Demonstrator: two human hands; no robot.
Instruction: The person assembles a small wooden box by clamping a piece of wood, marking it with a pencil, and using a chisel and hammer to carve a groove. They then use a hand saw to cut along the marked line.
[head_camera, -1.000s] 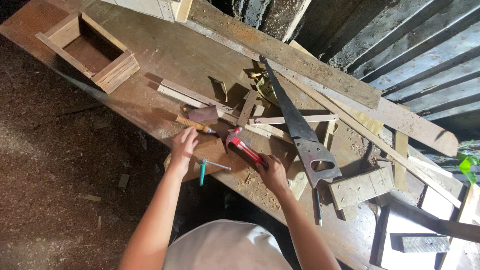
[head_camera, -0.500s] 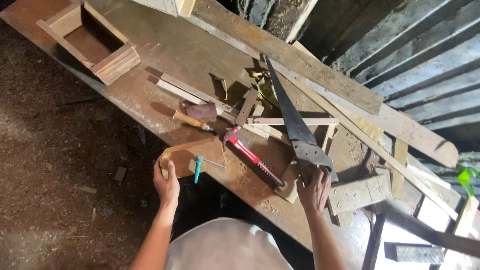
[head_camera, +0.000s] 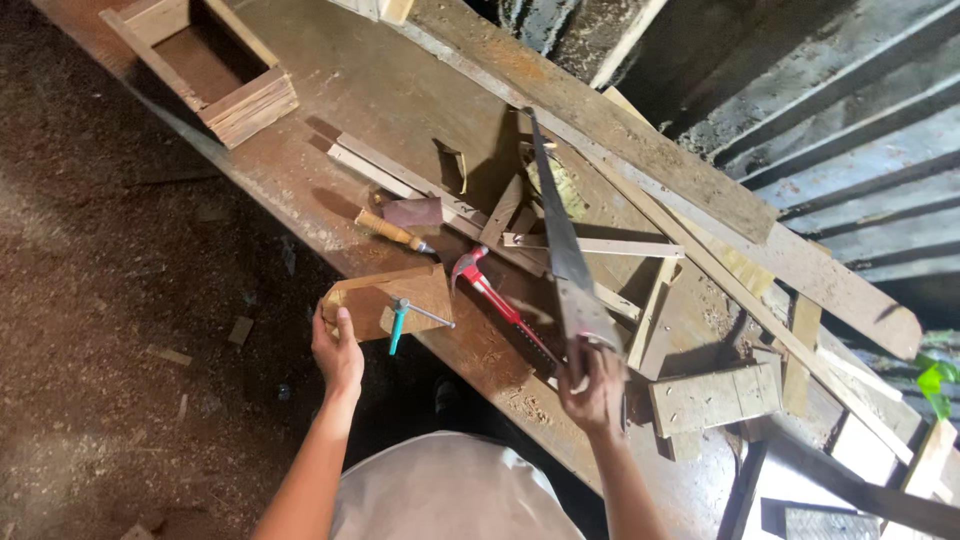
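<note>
I see a worn brown table (head_camera: 400, 90) carrying an open wooden box (head_camera: 205, 65), a red-handled hammer (head_camera: 495, 300), a chisel (head_camera: 395, 232), a handsaw (head_camera: 560, 240), loose slats (head_camera: 595, 245) and sawdust.

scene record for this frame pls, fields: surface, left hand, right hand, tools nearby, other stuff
surface: long worn wooden workbench scattered with sawdust
left hand: left hand grips the end of a small wood board at the bench edge
right hand: right hand on the handle of a handsaw
tools nearby: red claw hammer; teal-handled tool on the board; wooden-handled tool
other stuff: open wooden box; loose wood strips
</note>
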